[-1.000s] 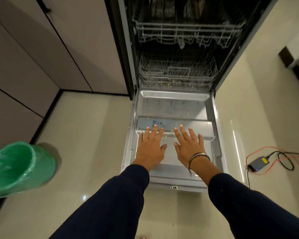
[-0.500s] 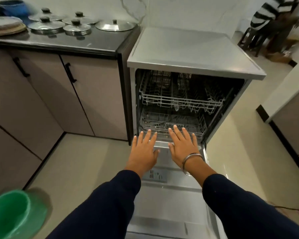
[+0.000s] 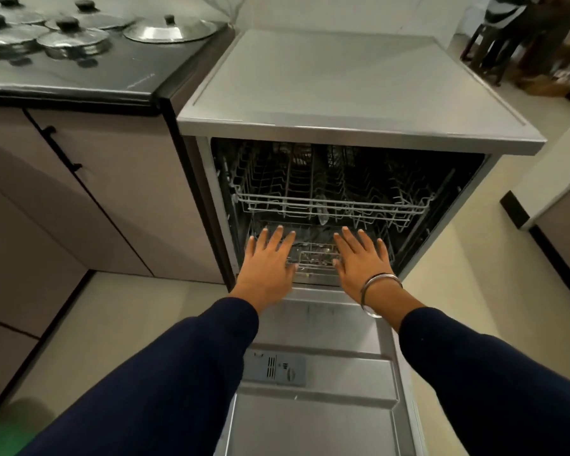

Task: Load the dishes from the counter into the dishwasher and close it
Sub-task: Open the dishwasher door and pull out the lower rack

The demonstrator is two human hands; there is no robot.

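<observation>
At six o'clock, the dishwasher door (image 3: 313,419) lies flat and open beneath your arms. Your left hand (image 3: 266,266) and right hand (image 3: 362,263) hover with fingers spread, holding nothing, now in front of the lower rack (image 3: 313,258) rather than over the door panel as a second ago. Your view has lifted too: lids (image 3: 170,29) sit on the bench (image 3: 89,72) at ten o'clock, likely still to load.

Lower rack (image 3: 313,258) — half hidden behind hands (image 3: 267,264)
</observation>
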